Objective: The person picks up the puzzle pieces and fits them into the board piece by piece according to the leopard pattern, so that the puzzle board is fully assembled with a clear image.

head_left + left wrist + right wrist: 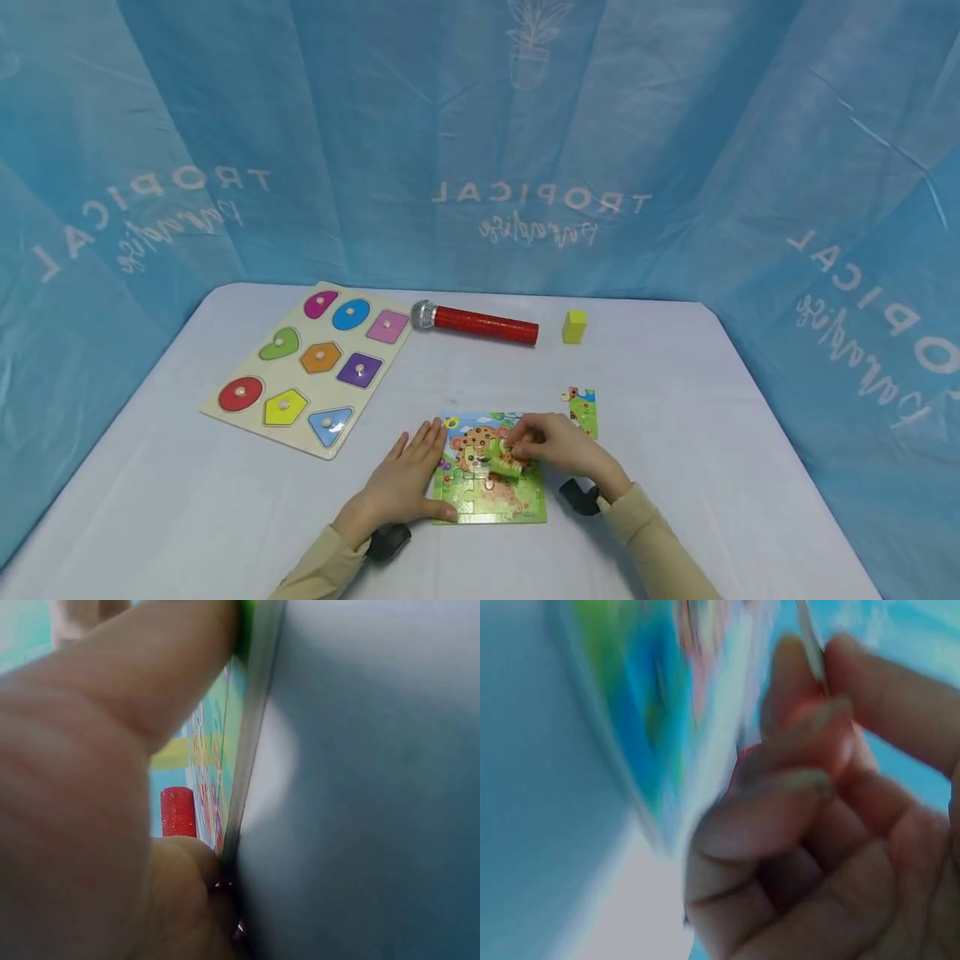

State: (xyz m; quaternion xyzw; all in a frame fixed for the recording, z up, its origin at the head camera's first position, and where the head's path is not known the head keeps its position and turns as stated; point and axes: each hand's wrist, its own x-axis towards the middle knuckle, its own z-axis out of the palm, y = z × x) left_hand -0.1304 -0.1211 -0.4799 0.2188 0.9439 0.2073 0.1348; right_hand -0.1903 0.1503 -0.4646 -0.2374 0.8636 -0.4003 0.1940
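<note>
A jigsaw puzzle board (pixel 491 510) with a spotted cartoon animal on a green ground lies on the white table. My left hand (pixel 401 483) lies along its left edge, fingers straight, with the thumb on the lower left corner. Over the middle of the board, my right hand (pixel 562 446) pinches a green puzzle piece (pixel 505 463) between thumb and fingers. From the right wrist view, that piece (pixel 811 641) appears edge-on at the fingertips. More puzzle pieces (pixel 583 412) lie just beyond the right hand, partly hidden by it.
A wooden shape board (pixel 281 437) with colourful knobbed shapes lies at the left. Toward the back are a red toy microphone (pixel 486 325) with a silver head and a yellow-green block (pixel 574 326). A blue printed curtain (pixel 480 250) hangs behind the table.
</note>
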